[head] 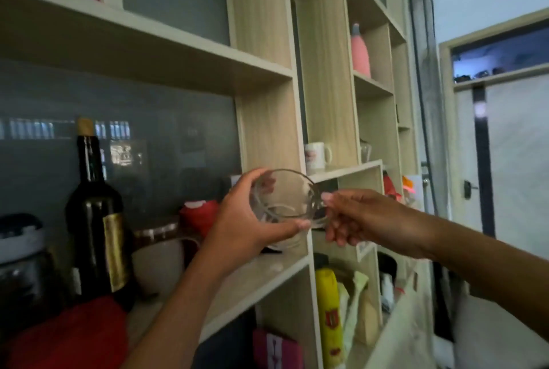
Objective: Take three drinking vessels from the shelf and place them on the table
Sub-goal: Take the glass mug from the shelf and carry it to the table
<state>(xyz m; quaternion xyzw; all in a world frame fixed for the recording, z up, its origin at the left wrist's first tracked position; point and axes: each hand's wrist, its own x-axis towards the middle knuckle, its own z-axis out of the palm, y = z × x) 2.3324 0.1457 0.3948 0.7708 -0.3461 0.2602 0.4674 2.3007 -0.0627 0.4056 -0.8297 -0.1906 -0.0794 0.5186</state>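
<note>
Wooden shelf unit (269,119) fills most of view, pale wood w/ grey back panels, many compartments. Doorway at far right.

Dark wine bottle (96,220) stands upright in the big compartment at left, gold label, foil top. Dark jar (22,261) w/ pale lid just left of it. Pale bowl (162,267) right of the bottle, red thing behind it; can't tell what.

Yellow bottle (328,318) upright in compartment below my hands. Pink bottle (360,52) up high in a narrow compartment, right side. White mug (317,154) w/ print sits on a small shelf just above and right of my hands, handle to the right.

My left hand (246,220) wraps the clear glass cup (285,196), thumb under, fingers over the top edge. My right hand (353,217) pinches the cup's handle side, fingers closed on it. Cup is held in air in front of the shelf's upright divider, tipped so its mouth faces me. Not touching the shelf board, as far as I can tell.
</note>
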